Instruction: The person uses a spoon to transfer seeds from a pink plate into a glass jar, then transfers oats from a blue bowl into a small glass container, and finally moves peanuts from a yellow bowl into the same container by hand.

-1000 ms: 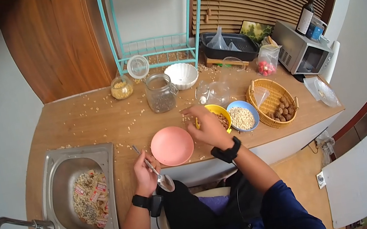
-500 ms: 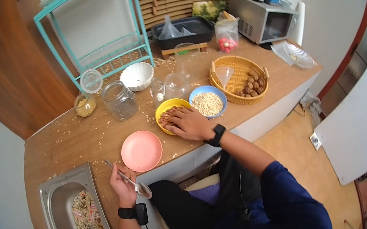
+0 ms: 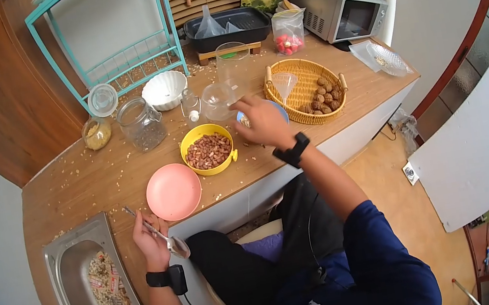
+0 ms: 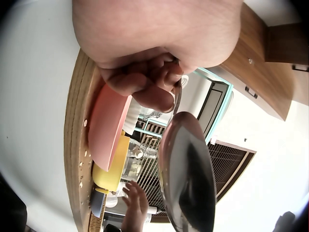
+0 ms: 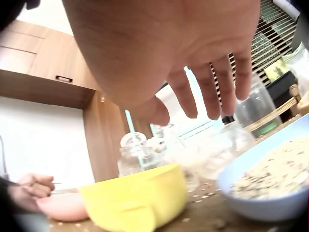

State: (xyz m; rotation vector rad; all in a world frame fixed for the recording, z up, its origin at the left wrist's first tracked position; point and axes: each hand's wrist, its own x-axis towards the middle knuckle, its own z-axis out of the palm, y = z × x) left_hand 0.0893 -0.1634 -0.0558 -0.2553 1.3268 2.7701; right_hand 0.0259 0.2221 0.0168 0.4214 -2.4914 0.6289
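Note:
My left hand (image 3: 152, 239) holds a metal spoon (image 3: 178, 247) by its handle at the counter's front edge, left of a pink bowl (image 3: 173, 192). The spoon's bowl fills much of the left wrist view, below the curled fingers (image 4: 140, 89). My right hand (image 3: 267, 124) hovers over a blue bowl (image 5: 260, 208) of oat flakes and covers most of it in the head view. Its fingers hang spread and relaxed with nothing in them in the right wrist view. To its left stands a yellow bowl (image 3: 234, 156) full of reddish-brown nuts.
Behind the bowls stand a clip-top glass jar (image 3: 141, 124), a white fluted bowl (image 3: 165, 90) and clear glassware (image 3: 219, 100). A wicker basket (image 3: 282, 68) with walnuts sits to the right. At left is a sink (image 3: 74, 291). Loose flakes lie scattered over the counter (image 3: 102, 189).
My right hand went from left of the yellow bowl onto the nuts, then right to above the blue bowl. The head view has turned rightward. The left hand keeps its hold on the spoon.

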